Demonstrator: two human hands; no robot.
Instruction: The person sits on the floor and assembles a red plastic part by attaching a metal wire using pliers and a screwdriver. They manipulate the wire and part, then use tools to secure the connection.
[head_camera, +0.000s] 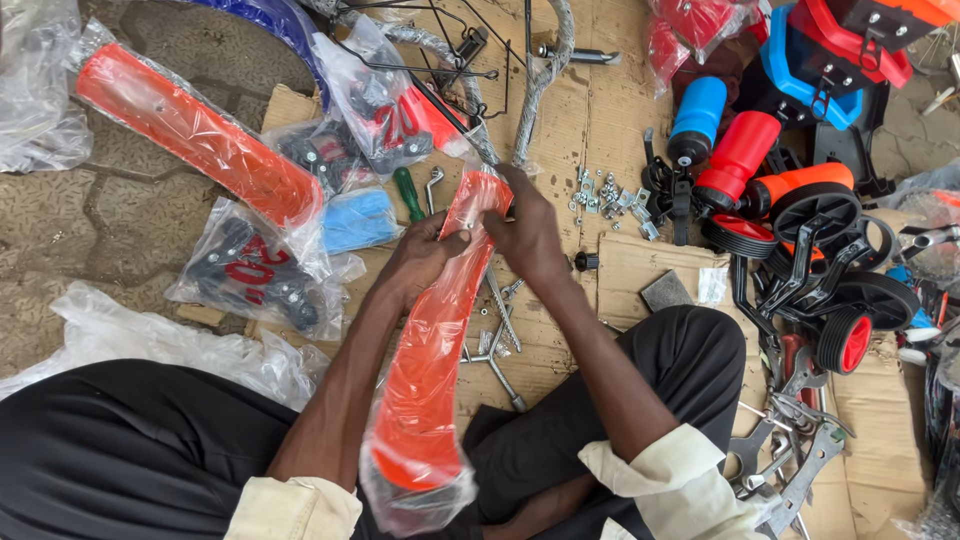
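You hold the orange fender in its plastic bag over your lap, upper end raised — both your left hand and right hand have fingers pinching the wrap there, steadying it. Screws and a screwdriver lie on the cardboard just beyond — within reach.

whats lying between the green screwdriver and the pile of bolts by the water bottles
In the head view, the top of the bagged orange fender and the right hand gripping it.
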